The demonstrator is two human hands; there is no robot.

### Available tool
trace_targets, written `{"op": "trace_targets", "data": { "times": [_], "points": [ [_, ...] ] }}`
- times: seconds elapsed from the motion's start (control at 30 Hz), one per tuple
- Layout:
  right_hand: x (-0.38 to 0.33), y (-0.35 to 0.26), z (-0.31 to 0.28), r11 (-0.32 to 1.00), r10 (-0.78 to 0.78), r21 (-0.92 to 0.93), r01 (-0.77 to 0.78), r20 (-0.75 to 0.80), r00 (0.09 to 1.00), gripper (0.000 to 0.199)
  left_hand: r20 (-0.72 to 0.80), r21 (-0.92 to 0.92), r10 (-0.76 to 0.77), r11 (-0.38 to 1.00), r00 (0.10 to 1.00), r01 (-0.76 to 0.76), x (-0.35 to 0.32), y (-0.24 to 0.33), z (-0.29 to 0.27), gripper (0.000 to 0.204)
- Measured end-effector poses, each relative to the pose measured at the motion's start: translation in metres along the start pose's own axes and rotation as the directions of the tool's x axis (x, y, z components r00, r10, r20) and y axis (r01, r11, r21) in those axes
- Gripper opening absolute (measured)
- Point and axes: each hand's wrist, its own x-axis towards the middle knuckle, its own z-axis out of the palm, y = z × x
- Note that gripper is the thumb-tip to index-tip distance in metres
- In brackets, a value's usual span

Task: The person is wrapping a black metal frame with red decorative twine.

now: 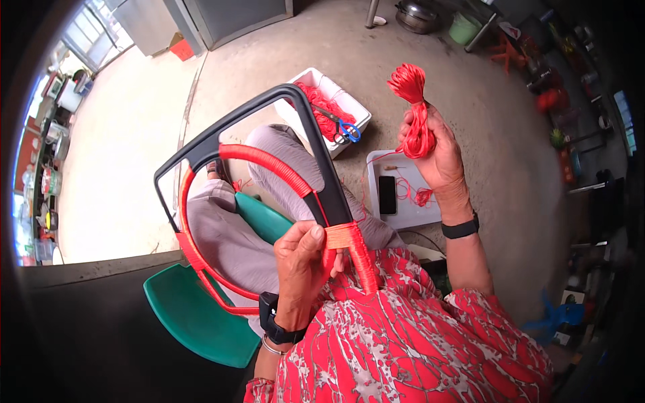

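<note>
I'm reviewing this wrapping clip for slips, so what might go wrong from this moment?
1. The left hand pinches the red wrap on the black frame; if its grip eases, the wound turns may loosen.
2. The right hand holds the red cord bundle raised high; the thin strand trailing from it could snag or tangle.
3. The frame rests on the lap and could tip or twist.

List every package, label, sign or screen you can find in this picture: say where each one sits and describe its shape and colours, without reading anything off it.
Phone: lying flat on a white lid on the floor, below the right hand; a dark rectangle, screen off.
White box: open on the floor beyond the black frame; rectangular, holding red cord and blue-handled scissors.
Red carton: far back by the wall; small, boxy.
No signs or labels can be made out.
</note>
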Motion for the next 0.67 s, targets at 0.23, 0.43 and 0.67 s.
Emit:
{"op": "trace_targets", "data": {
  "times": [0.23, 0.43, 0.67],
  "points": [
    [-0.014, 0.018, 0.015, 0.985, 0.163, 0.042, -0.17, 0.132, 0.978, 0.045, 0.04, -0.017, 0.069, 0.997, 0.997, -0.069, -0.004, -0.002, -0.004, 0.02],
    [-0.03, -0.013, 0.067, 0.959, -0.041, -0.263, 0.104, 0.235, 0.971, 0.027, -0.097, 0.069, -0.063, 0.995, 0.993, 0.07, 0.007, -0.004, 0.003, 0.021],
    [-0.016, 0.012, 0.125, 0.043, 0.023, -0.56, 0.827, 0.828, 0.56, 0.045, -0.116, 0.192, -0.041, 0.979, 0.992, 0.063, 0.009, -0.012, -0.002, 0.021]
  ]
}}
